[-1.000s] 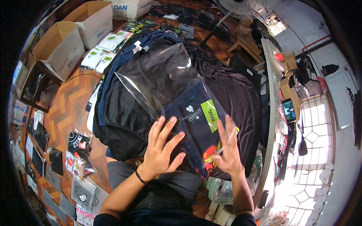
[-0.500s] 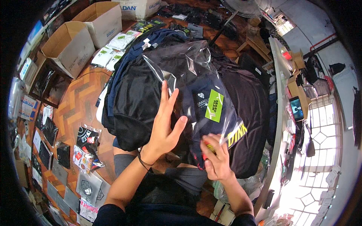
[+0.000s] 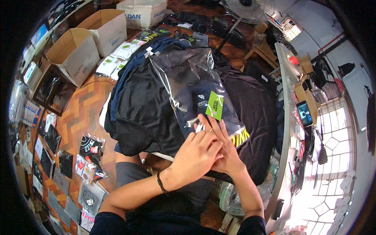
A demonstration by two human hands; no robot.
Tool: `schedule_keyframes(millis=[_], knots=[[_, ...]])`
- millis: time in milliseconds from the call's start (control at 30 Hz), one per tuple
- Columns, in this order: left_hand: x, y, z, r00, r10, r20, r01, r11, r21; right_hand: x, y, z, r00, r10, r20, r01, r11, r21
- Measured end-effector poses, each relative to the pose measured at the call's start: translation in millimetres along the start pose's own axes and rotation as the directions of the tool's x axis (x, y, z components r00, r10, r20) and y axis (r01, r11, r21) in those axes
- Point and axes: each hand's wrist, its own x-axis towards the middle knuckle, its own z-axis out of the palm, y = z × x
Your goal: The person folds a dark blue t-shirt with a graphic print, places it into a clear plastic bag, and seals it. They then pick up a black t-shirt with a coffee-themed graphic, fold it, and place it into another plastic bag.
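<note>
Both hands now together: left hand (image 3: 196, 154) overlaps right hand (image 3: 221, 147), flat on the clear bag (image 3: 188, 82), neither gripping, folded shirt (image 3: 205, 103) now inside.

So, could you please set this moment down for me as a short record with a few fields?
left hand: left hand lies flat over the right hand, a dark band on its wrist
right hand: right hand presses on the near end of the clear plastic bag
bag contents: dark folded garment with a green tag
underneath: pile of dark shirts
far left: open cardboard boxes
near left floor: small packaged items
far side: fan
</note>
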Motion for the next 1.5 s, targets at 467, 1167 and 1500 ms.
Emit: schedule_keyframes(millis=[467, 1167, 1500], knots=[[3, -26, -24, 0.989, 0.05, -0.139, -0.041, 0.997, 0.069, 37, 12, -13, 1.0, -0.01, -0.009, 0.011, 0.989, 0.15], [10, -85, -18, 0.772, -0.586, 0.246, 0.25, -0.077, -0.965, 92, 11, 0, 0.992, 0.021, 0.127, -0.006, 0.993, -0.119], [32, -129, -58, 0.814, -0.524, 0.251, 0.532, 0.499, -0.685, 92, 12, 7, 0.999, -0.008, 0.046, 0.014, 0.99, -0.141]])
